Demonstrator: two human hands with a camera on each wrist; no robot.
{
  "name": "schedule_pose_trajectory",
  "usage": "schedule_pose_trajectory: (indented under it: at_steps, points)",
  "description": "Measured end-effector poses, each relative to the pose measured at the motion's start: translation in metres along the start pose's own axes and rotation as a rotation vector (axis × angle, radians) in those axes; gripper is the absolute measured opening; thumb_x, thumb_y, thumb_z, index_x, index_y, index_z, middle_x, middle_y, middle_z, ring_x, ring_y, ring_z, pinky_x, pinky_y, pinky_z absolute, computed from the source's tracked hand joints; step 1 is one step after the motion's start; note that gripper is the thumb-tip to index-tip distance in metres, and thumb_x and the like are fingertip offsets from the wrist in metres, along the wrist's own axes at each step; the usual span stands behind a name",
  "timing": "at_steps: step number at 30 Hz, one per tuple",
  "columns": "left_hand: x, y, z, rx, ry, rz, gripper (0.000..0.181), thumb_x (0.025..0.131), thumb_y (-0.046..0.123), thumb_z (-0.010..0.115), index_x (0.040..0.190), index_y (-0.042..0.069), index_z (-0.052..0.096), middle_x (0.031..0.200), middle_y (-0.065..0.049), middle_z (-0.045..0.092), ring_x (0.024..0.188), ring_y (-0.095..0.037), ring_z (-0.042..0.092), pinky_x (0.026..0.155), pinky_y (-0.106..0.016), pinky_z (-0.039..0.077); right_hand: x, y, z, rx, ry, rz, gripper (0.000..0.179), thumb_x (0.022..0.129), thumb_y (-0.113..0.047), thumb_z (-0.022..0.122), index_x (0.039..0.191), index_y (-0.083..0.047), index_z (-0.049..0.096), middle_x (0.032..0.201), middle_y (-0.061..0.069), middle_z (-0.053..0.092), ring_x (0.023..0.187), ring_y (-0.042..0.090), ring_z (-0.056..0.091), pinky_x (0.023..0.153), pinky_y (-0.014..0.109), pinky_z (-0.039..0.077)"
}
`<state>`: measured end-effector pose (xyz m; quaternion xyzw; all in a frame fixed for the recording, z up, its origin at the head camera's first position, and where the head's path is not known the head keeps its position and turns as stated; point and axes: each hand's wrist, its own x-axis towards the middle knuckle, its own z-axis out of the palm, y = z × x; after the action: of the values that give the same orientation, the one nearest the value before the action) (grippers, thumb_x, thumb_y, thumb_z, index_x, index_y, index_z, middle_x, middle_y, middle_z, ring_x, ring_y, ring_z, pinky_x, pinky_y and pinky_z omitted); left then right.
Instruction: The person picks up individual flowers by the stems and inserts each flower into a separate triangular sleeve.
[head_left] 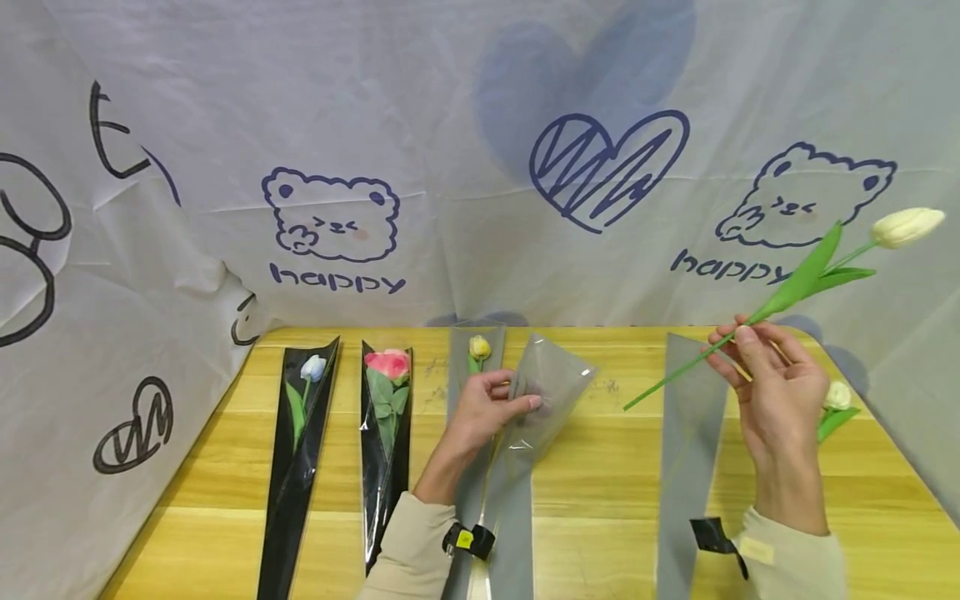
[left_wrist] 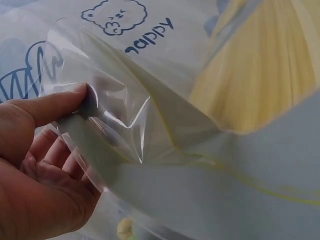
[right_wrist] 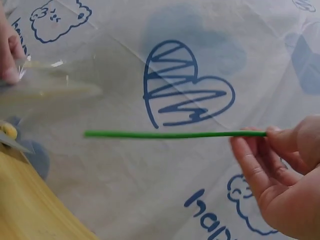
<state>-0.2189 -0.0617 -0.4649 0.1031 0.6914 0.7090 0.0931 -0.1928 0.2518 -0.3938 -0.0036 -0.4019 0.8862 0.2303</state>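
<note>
My left hand [head_left: 480,412] pinches the wide top of a clear and grey flower sleeve [head_left: 555,375] between thumb and fingers. In the left wrist view the sleeve's clear front [left_wrist: 120,100] stands away from its grey back, so the mouth gapes. My right hand [head_left: 780,392] holds a white artificial tulip [head_left: 907,227] by its green stem, raised over the right of the table. The bloom and leaves point up and right; the bare stem end [right_wrist: 100,134] points left towards the sleeve. Under the left hand lies another grey sleeve with a yellow tulip [head_left: 480,347].
On the left of the wooden table [head_left: 600,517] lie a black sleeve with a pale blue tulip [head_left: 312,367] and another with a pink rose [head_left: 387,364]. A grey sleeve [head_left: 686,450] lies at right. Past the right wrist is a white flower [head_left: 838,396]. A printed cloth [head_left: 465,250] hangs behind.
</note>
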Motion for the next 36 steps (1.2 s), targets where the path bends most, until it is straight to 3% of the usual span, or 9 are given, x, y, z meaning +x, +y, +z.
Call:
schedule_pose_trajectory:
  at_steps: [6,14,22,36]
  points:
    - [-0.001,0.000,0.006,0.091,0.031,0.035,0.028,0.084,-0.002,0.083,0.107,-0.008,0.071,0.098,-0.020,0.076,0.083,-0.016,0.073,0.069,-0.026,0.057,-0.006,-0.001,0.015,0.131,0.024,-0.174,0.025,0.087,0.014,0.071,0.105,0.023,0.056,0.090,0.029,0.067,0.077,0.035,0.071,0.067,0.040,0.059]
    - [-0.001,0.002,0.012,0.125,0.012,0.075,0.023,0.082,-0.003,0.084,0.102,-0.008,0.072,0.092,-0.020,0.076,0.078,-0.015,0.072,0.066,-0.027,0.057,-0.013,-0.001,0.028,0.164,-0.005,-0.226,0.025,0.088,0.015,0.069,0.105,0.025,0.054,0.087,0.030,0.067,0.075,0.036,0.070,0.066,0.041,0.060]
    - [-0.001,0.004,0.017,0.144,-0.025,0.114,0.021,0.084,-0.002,0.082,0.102,-0.009,0.073,0.094,-0.021,0.076,0.083,-0.022,0.075,0.070,-0.027,0.059,-0.019,0.015,0.037,0.037,-0.100,-0.184,0.023,0.088,0.014,0.070,0.104,0.025,0.058,0.090,0.026,0.070,0.079,0.033,0.073,0.072,0.041,0.060]
    - [-0.004,0.009,0.018,0.133,-0.048,0.165,0.017,0.088,0.001,0.080,0.102,-0.007,0.072,0.092,-0.020,0.075,0.078,-0.011,0.072,0.068,-0.023,0.055,-0.027,0.031,0.044,-0.247,-0.352,-0.098,0.016,0.092,0.015,0.066,0.100,0.028,0.059,0.094,0.023,0.074,0.083,0.029,0.076,0.077,0.043,0.058]
